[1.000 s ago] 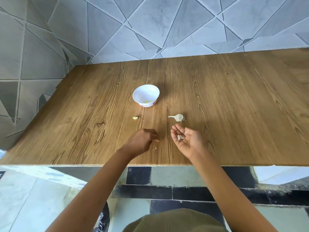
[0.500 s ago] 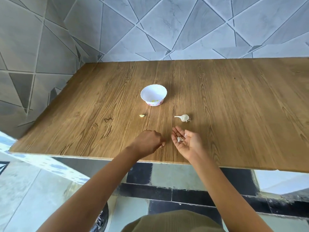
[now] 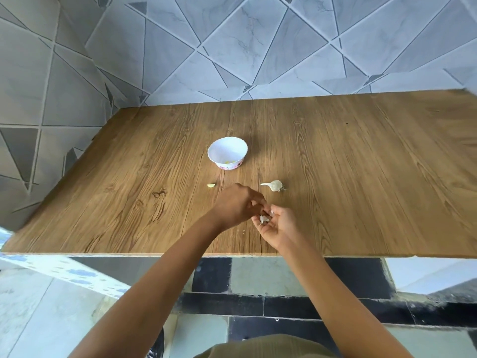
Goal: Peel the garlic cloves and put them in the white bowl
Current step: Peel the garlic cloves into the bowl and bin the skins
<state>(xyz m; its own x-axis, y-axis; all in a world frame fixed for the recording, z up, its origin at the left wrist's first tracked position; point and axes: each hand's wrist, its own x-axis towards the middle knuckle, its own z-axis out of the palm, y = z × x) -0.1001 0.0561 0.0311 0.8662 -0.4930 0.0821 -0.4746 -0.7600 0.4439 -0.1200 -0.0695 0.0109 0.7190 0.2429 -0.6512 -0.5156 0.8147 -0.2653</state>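
The white bowl stands mid-table with a few yellowish peeled cloves at its bottom. A single peeled clove lies on the wood to the left and in front of the bowl. A garlic piece with its stem and dry skin lies to the right of it. My right hand is palm up, cupped, carrying white garlic scraps. My left hand is curled, its fingertips pinched together over those scraps and touching my right fingers. What the left fingertips pinch is hidden.
The wooden table meets a tiled wall at the back and left. Its front edge runs just below my wrists. A tiny crumb lies near that edge. Dark and pale floor tiles show beneath.
My left hand lifted off the table and moved right to meet my right palm. My right hand stayed palm up and its fingers curled in slightly. The camera tilted up.
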